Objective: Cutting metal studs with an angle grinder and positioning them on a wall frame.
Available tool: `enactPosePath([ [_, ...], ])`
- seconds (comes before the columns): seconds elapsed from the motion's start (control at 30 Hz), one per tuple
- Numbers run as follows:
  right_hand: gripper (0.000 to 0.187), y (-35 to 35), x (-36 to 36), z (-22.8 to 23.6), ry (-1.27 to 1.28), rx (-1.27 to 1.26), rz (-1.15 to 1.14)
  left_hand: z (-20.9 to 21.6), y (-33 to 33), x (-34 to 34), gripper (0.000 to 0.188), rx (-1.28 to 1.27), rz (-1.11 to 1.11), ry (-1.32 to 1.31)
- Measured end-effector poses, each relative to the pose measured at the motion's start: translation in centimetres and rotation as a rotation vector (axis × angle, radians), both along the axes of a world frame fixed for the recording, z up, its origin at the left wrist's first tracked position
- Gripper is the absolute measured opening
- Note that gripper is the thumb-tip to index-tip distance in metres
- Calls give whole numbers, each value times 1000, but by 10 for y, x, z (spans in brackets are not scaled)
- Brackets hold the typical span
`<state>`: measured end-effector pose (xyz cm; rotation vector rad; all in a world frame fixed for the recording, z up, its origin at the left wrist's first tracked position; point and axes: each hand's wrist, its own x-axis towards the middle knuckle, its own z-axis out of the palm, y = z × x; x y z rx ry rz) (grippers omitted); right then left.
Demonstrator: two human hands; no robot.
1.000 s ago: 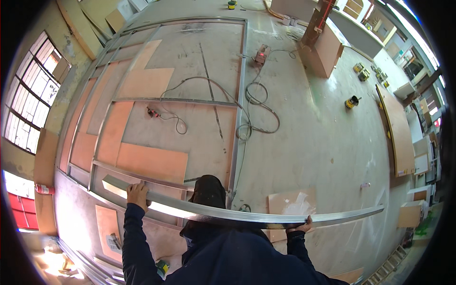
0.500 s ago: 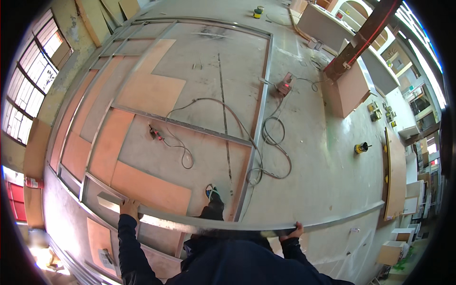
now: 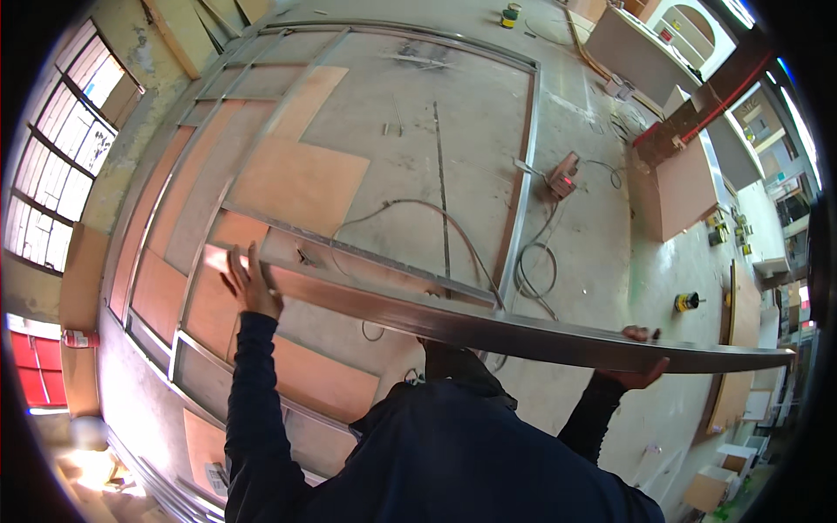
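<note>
A long grey metal bar (image 3: 453, 322) is held across in front of me above the floor, its right end reaching far out to the right. Near the bar's left end, my left hand (image 3: 251, 286) holds it with fingers raised and partly spread against the metal. Farther right, my right hand (image 3: 641, 373) grips the bar, with fingertips showing over its far edge. Below and beyond lies a large metal frame (image 3: 520, 200) with several rails, flat on the floor. The bar hides part of the frame and of the floor under it.
Orange-brown sheets (image 3: 301, 187) lie under the frame. A red-grey machine (image 3: 563, 176) stands beside its right rail, with a cable (image 3: 410, 201) looping across the floor. A yellow-black can (image 3: 687, 302) and a dark post (image 3: 706, 109) are on the right. A barred window (image 3: 65, 144) is at left.
Both hands have lifted the metal bar up and away from my body and shifted it right. My left hand's fingers are more spread. The view has moved slightly.
</note>
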<state>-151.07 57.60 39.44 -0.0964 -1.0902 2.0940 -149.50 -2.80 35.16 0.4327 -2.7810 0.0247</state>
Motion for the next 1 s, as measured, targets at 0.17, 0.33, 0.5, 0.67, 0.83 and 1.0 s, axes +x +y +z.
enactPosePath([
  [0.17,64,11,-111,55,400,57,484,-95,-9,-40,107,340,143,-587],
  [0.33,68,-25,-195,46,337,83,361,-208,-10,30,71,817,234,-772],
  [0.5,75,-69,-277,49,93,127,129,-278,5,108,73,1045,422,-1087],
  [0.67,49,-71,-349,50,5,165,39,-282,-21,21,56,1114,230,-1344],
  [0.83,41,-118,-470,29,-62,143,-83,-317,-116,-98,40,1096,572,-881],
  [1.0,47,-147,-574,11,-151,193,-400,-229,-186,-367,28,726,312,-660],
])
